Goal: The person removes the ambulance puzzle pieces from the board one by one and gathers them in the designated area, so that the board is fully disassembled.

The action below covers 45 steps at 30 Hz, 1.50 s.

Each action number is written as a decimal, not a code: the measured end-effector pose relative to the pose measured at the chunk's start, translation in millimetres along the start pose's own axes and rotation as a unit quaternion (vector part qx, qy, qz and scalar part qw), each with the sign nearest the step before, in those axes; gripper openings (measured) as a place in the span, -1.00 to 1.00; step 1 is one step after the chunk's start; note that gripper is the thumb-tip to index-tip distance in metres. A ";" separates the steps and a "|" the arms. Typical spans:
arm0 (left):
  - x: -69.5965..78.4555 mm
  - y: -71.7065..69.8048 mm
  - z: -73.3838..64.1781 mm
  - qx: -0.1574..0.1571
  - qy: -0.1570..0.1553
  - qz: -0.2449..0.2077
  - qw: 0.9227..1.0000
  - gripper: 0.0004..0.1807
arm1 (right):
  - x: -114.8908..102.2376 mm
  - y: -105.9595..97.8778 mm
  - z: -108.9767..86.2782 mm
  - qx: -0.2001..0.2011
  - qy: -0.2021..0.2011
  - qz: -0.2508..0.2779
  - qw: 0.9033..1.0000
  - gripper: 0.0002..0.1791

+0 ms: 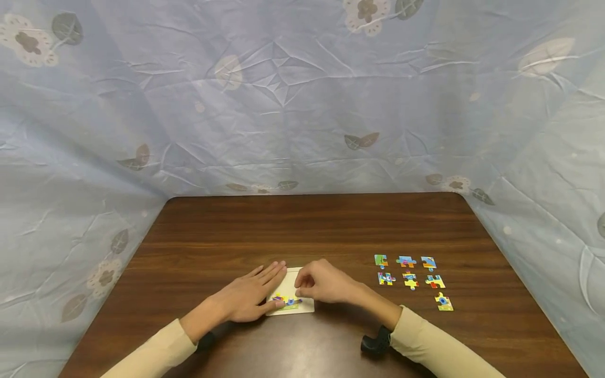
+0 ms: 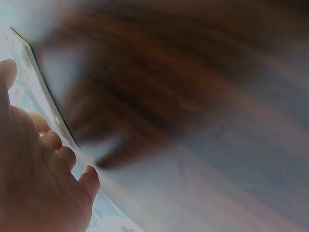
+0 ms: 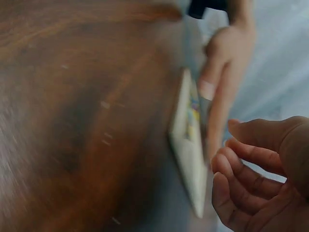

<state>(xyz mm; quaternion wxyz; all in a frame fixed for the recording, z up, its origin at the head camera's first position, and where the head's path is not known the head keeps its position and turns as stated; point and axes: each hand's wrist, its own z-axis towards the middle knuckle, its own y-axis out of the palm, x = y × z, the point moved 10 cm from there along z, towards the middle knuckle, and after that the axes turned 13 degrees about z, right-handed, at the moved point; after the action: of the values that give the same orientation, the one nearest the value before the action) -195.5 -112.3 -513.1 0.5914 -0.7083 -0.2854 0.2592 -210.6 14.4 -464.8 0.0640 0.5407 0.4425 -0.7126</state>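
Observation:
A small pale puzzle board (image 1: 307,306) lies on the table near its front. Along the board's near edge sit colourful puzzle pieces (image 1: 290,305), yellow and green with blue and purple shapes. My left hand (image 1: 246,296) rests with fingers extended over the board's left side, its thumb reaching toward those pieces. Over the right side of the board hovers my right hand (image 1: 326,283), its fingers loosely bent. In the right wrist view, nothing shows between the right thumb and fingers (image 3: 251,154). The left palm hides part of the board's left edge.
Several loose puzzle pieces (image 1: 406,280) lie spread in rough rows on the right of the brown wooden table (image 1: 212,226). A black wrist device (image 1: 375,344) hangs below the right forearm. Floral grey cloth (image 1: 302,131) surrounds the table at the back and sides.

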 end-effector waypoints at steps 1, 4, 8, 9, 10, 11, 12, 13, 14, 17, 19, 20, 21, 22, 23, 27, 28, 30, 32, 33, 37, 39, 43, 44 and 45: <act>-1.3 0.5 -1.4 0.000 0.000 0.000 1.000 -0.10 | 1.9 5.3 1.9 -0.006 0.003 -0.008 1.000 -0.90; -3.9 1.2 -4.3 0.001 0.002 0.001 1.000 -0.11 | 5.5 14.5 5.3 -0.012 0.005 -0.042 0.999 -0.82; -5.2 1.3 -5.2 0.001 0.003 0.014 1.000 -0.12 | 9.1 18.7 6.9 -0.008 0.012 -0.086 0.996 -0.79; -5.3 1.2 -5.2 0.000 0.003 0.015 1.000 -0.12 | 10.3 19.5 7.4 -0.007 0.014 -0.094 0.995 -0.80; -5.4 1.5 -5.3 -0.001 0.002 0.017 1.000 -0.12 | 11.3 20.3 7.7 -0.006 0.015 -0.098 0.995 -0.82; -5.1 2.0 -5.0 -0.002 0.002 0.015 1.000 -0.12 | 12.8 21.0 7.9 -0.005 0.018 -0.101 0.995 -0.83; -4.8 2.8 -4.9 -0.003 0.003 0.012 1.000 -0.12 | 14.0 21.8 8.1 -0.005 0.022 -0.102 0.995 -0.84; -4.4 3.7 -4.7 -0.005 0.003 0.009 1.000 -0.12 | 15.0 22.4 8.2 -0.004 0.025 -0.103 0.994 -0.84; -4.1 4.9 -4.6 -0.006 0.003 0.007 1.000 -0.12 | 15.6 23.0 8.2 -0.004 0.027 -0.105 0.994 -0.85; -3.3 8.7 -4.6 -0.010 0.001 0.001 1.000 -0.12 | 15.9 24.6 7.9 -0.006 0.031 -0.101 0.994 -0.85; -3.0 9.8 -4.9 -0.012 0.000 0.000 1.000 -0.12 | 15.6 25.5 7.8 -0.008 0.033 -0.099 0.995 -0.85; -3.0 10.1 -5.2 -0.012 -0.001 0.000 1.000 -0.12 | 15.4 25.9 7.9 -0.008 0.034 -0.097 0.995 -0.85; -3.1 10.4 -5.4 -0.013 -0.001 0.000 1.000 -0.12 | 15.5 26.2 7.9 -0.008 0.036 -0.096 0.995 -0.84; -3.2 10.3 -5.5 -0.013 -0.002 -0.001 1.000 -0.12 | 15.4 26.3 8.1 -0.009 0.036 -0.097 0.995 -0.84; -3.2 10.0 -5.4 -0.012 -0.002 -0.001 1.000 -0.12 | 15.1 26.1 8.1 -0.008 0.037 -0.098 0.995 -0.84; -4.2 9.4 -4.9 -0.014 -0.004 0.004 1.000 -0.12 | 15.2 24.8 8.5 -0.002 0.041 -0.096 0.995 -0.84; -4.3 8.9 -4.7 -0.013 -0.004 0.005 1.000 -0.12 | 14.8 24.2 8.4 -0.001 0.041 -0.096 0.995 -0.83; -4.6 8.1 -4.5 -0.012 -0.004 0.006 1.000 -0.11 | 14.3 23.2 7.8 0.002 0.042 -0.094 0.995 -0.83; -4.7 7.6 -4.4 -0.011 -0.004 0.005 1.000 -0.11 | 13.9 22.8 7.1 0.004 0.041 -0.095 0.995 -0.82; -4.7 7.3 -4.3 -0.011 -0.004 0.005 1.000 -0.11 | 13.8 22.6 6.8 0.005 0.041 -0.097 0.994 -0.82; -4.6 7.9 -4.0 -0.012 -0.002 0.004 1.000 -0.11 | 13.2 22.4 5.9 0.007 0.040 -0.100 0.994 -0.80; -4.7 8.7 -4.0 -0.013 -0.002 0.006 1.000 -0.11 | 12.3 22.5 5.5 0.007 0.039 -0.101 0.994 -0.80; -5.2 9.8 -3.7 -0.011 -0.002 0.009 1.000 -0.11 | 10.3 21.6 4.9 0.011 0.034 -0.100 0.994 -0.79; -5.5 9.8 -3.7 -0.010 -0.002 0.010 1.000 -0.12 | 10.1 21.1 4.8 0.014 0.034 -0.098 0.994 -0.79; -5.7 9.8 -3.7 -0.009 -0.003 0.011 1.000 -0.12 | 9.9 20.5 4.7 0.017 0.034 -0.094 0.995 -0.79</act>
<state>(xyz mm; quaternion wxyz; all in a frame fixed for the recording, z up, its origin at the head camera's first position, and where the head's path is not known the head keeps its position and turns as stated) -195.9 -120.2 -522.0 0.5812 -0.7161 -0.2813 0.2652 -206.3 2.7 -484.5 -0.0269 0.5218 0.4812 -0.7038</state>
